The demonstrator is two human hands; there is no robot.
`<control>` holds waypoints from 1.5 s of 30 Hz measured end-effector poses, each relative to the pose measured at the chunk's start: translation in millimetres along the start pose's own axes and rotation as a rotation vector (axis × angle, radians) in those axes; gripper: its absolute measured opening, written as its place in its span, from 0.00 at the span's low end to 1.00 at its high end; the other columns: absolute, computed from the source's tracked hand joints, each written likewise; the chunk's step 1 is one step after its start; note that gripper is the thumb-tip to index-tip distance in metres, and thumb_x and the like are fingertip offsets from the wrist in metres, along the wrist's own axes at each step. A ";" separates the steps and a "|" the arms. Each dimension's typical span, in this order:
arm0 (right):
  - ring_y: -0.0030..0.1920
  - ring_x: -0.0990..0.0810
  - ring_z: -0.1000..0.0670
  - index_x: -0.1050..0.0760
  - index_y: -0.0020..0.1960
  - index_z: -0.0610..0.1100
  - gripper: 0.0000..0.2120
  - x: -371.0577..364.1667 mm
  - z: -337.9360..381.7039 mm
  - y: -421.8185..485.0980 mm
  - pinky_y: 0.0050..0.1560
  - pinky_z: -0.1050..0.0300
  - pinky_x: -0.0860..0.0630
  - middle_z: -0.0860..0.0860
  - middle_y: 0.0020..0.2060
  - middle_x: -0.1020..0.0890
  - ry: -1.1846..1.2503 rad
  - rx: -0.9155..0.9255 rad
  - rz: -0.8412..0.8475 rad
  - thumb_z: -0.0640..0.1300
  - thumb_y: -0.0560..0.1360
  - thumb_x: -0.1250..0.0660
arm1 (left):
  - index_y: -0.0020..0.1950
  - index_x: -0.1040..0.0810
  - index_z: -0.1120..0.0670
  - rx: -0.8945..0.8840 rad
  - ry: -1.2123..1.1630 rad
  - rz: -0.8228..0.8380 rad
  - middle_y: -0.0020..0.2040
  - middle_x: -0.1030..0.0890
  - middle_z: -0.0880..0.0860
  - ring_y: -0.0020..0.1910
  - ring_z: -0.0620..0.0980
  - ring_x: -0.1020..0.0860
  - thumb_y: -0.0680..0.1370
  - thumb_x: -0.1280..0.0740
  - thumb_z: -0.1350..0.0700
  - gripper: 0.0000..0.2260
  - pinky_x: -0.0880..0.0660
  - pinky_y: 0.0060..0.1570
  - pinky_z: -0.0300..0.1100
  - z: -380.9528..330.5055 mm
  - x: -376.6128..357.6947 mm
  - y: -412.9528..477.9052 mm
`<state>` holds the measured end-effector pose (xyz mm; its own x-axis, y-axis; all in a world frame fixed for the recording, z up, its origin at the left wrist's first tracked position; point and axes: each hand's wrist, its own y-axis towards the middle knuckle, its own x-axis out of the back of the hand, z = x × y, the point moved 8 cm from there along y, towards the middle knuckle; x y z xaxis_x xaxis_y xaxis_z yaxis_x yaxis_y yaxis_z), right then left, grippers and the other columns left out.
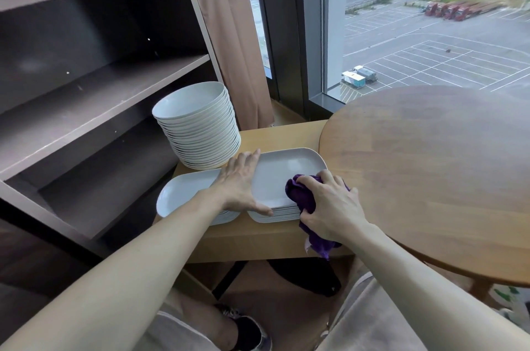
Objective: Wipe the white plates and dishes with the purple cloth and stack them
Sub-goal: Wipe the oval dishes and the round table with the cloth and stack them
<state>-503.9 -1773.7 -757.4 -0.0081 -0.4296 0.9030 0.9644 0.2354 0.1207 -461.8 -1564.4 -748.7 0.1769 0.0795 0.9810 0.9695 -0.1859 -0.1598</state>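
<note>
A stack of white rectangular plates (282, 170) sits on a low light-wood table (275, 132). My left hand (241, 183) lies flat with straight fingers on the left rim of the top plate. My right hand (332, 207) grips a bunched purple cloth (301, 193) pressed onto the plate's near right corner; the cloth's tail hangs over the table edge. To the left lies a second stack of white rectangular plates (183, 193), partly under my left forearm. Behind them stands a tall stack of white round dishes (200, 127).
A round dark-wood table (436, 167) overlaps the low table on the right. A brown open shelf unit (94, 87) stands to the left, a curtain (232, 35) and window behind. My knees and a dark shoe (246, 327) are below.
</note>
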 end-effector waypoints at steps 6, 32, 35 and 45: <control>0.62 0.30 0.46 0.33 0.70 0.62 0.28 4.0 1.4 -3.7 0.55 0.46 0.35 0.54 0.61 0.30 -0.016 0.015 -0.038 0.56 0.71 0.33 | 0.82 0.63 0.49 0.029 -0.061 -0.135 0.80 0.47 0.53 0.79 0.57 0.48 0.55 0.26 0.28 0.69 0.46 0.79 0.55 15.9 26.2 -14.7; 0.63 0.30 0.46 0.33 0.69 0.63 0.27 -0.4 1.0 -6.5 0.53 0.47 0.38 0.53 0.62 0.30 -0.031 -0.021 -0.002 0.54 0.71 0.32 | 0.82 0.50 0.38 0.325 -0.316 0.058 0.83 0.49 0.49 0.82 0.50 0.56 0.58 0.27 0.40 0.55 0.49 0.79 0.55 155.3 -2.5 -90.0; 0.63 0.31 0.46 0.33 0.69 0.62 0.27 -1.5 1.7 -5.7 0.53 0.47 0.38 0.53 0.62 0.30 -0.033 -0.021 0.000 0.55 0.71 0.33 | 0.83 0.51 0.39 0.310 -0.339 0.057 0.84 0.53 0.50 0.82 0.49 0.57 0.61 0.21 0.39 0.58 0.51 0.80 0.57 143.0 -1.3 -81.2; 0.63 0.31 0.47 0.34 0.69 0.64 0.27 -2.9 -0.5 -4.4 0.54 0.48 0.39 0.55 0.61 0.31 -0.027 -0.018 -0.010 0.55 0.70 0.33 | 0.83 0.52 0.41 0.486 -0.214 0.012 0.84 0.47 0.51 0.81 0.61 0.48 0.73 0.53 0.20 0.44 0.46 0.75 0.64 89.4 -19.7 -47.4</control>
<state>-508.0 -1773.9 -760.8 -0.0246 -0.4082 0.9126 0.9689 0.2150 0.1223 -496.0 -1469.6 -770.3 0.1695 0.2879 0.9425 0.9249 0.2837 -0.2530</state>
